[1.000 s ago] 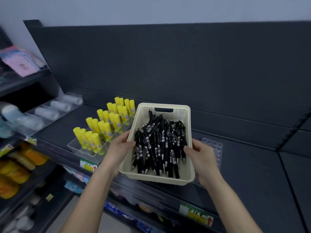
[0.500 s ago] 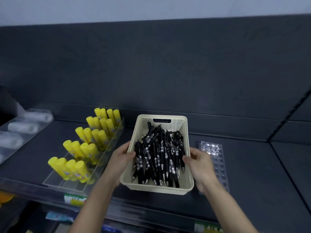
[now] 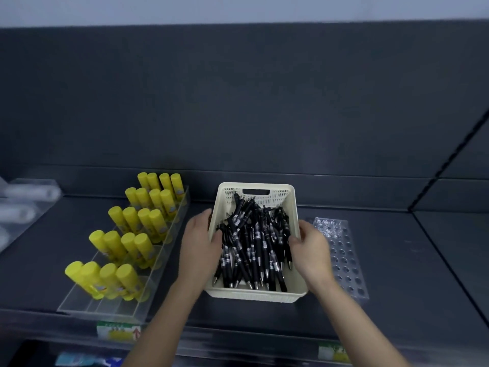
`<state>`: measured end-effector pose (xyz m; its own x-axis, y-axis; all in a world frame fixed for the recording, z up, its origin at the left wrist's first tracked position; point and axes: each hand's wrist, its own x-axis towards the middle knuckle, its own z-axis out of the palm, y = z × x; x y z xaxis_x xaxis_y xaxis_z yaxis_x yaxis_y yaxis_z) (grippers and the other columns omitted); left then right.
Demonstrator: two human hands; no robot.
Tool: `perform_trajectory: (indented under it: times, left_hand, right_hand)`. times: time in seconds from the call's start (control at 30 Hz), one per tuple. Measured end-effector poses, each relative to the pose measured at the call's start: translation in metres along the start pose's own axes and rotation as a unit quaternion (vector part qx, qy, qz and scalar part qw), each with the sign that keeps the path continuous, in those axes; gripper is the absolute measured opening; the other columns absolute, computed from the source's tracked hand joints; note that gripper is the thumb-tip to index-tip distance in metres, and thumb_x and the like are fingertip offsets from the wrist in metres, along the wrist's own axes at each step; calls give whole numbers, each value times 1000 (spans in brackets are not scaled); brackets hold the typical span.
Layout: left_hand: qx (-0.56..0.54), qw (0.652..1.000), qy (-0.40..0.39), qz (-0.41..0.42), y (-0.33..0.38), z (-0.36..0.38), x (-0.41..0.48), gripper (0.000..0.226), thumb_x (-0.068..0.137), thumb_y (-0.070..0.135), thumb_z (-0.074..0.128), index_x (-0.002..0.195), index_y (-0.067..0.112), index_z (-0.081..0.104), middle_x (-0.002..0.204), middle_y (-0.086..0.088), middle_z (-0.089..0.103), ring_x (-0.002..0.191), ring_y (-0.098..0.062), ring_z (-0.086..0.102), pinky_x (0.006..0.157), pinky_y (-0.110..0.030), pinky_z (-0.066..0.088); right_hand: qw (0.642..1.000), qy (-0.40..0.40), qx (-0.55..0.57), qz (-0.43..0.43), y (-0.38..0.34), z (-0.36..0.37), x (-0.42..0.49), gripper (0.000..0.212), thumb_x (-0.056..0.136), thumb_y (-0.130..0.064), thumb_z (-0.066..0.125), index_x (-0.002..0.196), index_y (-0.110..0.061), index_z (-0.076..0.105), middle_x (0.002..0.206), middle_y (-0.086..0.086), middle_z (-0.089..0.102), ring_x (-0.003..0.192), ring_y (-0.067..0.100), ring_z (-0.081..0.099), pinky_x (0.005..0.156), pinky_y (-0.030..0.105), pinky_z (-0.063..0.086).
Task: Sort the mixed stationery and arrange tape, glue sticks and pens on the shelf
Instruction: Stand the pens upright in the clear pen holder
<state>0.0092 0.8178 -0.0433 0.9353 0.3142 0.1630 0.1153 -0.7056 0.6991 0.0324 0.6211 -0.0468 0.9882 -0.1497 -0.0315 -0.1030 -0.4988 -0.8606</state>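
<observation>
- The dark grey metal shelf [image 3: 423, 260] carries everything; blurred white tape rolls [image 3: 26, 193] lie in a clear holder at its far left.
- The clear acrylic divided tray [image 3: 87, 300] stands left of centre, filled with upright yellow glue sticks [image 3: 137, 226] in rows of four, so that part of the sorting looks finished.
- The cream perforated plastic basket [image 3: 255, 296] is at the shelf's middle, between the glue tray and a holed rack. Whether its base touches the shelf or hangs just above it cannot be told.
- The clear plastic rack with round holes [image 3: 346, 263] lies flat just right of the basket, with no pens in it.
- The left hand [image 3: 199, 247] grips the basket's left wall, thumb hooked over the rim.
- The right hand [image 3: 311, 247] grips the right wall the same way.
- The black click pens with silver bands [image 3: 254, 242] lie heaped loose inside the basket.
- Judged step: placing the pen basket. The next move probably calls for letting go and standing pens one by one in the rack's holes.
</observation>
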Motion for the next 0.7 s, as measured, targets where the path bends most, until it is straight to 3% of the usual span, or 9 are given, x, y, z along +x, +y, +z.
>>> perform_trajectory:
  times: [0.07, 0.13, 0.2, 0.3, 0.37, 0.43, 0.57, 0.7]
  left_hand:
    - [-35, 999, 22, 25, 9, 0, -5, 43, 90, 10, 59, 132, 9, 51, 119, -1, 52, 113, -17, 51, 93, -23, 40]
    - [-50, 998, -29, -5, 14, 4, -8, 42, 91, 16, 59, 131, 9, 49, 118, 1, 52, 110, -14, 52, 86, -20, 39]
    - [3, 996, -84, -20, 14, 11, -8, 49, 91, 24, 60, 134, 7, 43, 127, -6, 53, 115, -19, 51, 88, -23, 40]
    - [108, 984, -134, -32, 22, 22, -11, 70, 92, 31, 57, 145, 3, 20, 130, -15, 51, 114, -25, 54, 90, -30, 45]
    - [192, 971, -141, -14, 25, 31, -16, 80, 92, 36, 56, 147, 2, 9, 117, -15, 60, 96, -24, 63, 74, -30, 51]
    - [223, 964, -143, -20, 24, 39, -18, 85, 92, 36, 55, 149, 2, 2, 119, -18, 59, 90, -23, 65, 69, -28, 51]
    - [166, 973, -150, -57, 22, 43, -11, 91, 89, 34, 62, 151, 11, -1, 141, -22, 35, 101, -25, 61, 79, -28, 49]
    - [89, 980, -152, -91, 21, 44, -7, 89, 82, 29, 70, 146, 12, 11, 129, -18, 46, 95, -23, 61, 71, -26, 49]
  right_hand:
    - [999, 10, -24, -32, -1, 2, 2, 39, 88, 1, 49, 125, -10, 56, 103, 7, 64, 93, 22, 60, 73, 23, 45]
    - [997, 13, -48, -55, 3, 5, 5, 42, 87, 2, 49, 126, -12, 54, 104, 8, 63, 92, 23, 59, 73, 22, 40]
    - [995, 5, -69, -69, 7, 8, 6, 37, 84, 4, 47, 118, -10, 54, 97, 10, 63, 85, 24, 60, 67, 25, 42]
    - [994, 2, -86, -74, 11, 10, 7, 34, 84, 5, 47, 115, -7, 54, 97, 9, 64, 87, 25, 62, 74, 30, 50]
    - [993, 6, -87, -77, 12, 10, 7, 33, 84, 5, 47, 114, -7, 54, 96, 9, 64, 86, 25, 62, 74, 30, 51]
    - [993, 7, -86, -79, 13, 10, 7, 33, 85, 6, 46, 114, -7, 54, 95, 10, 64, 86, 25, 63, 73, 28, 50]
    - [993, 16, -83, -82, 13, 10, 7, 43, 84, 10, 44, 122, -7, 53, 100, 10, 65, 90, 24, 62, 75, 23, 46]
    - [993, 17, -79, -90, 12, 9, 5, 43, 85, 11, 43, 124, -5, 53, 97, 7, 64, 82, 15, 55, 73, 18, 43]
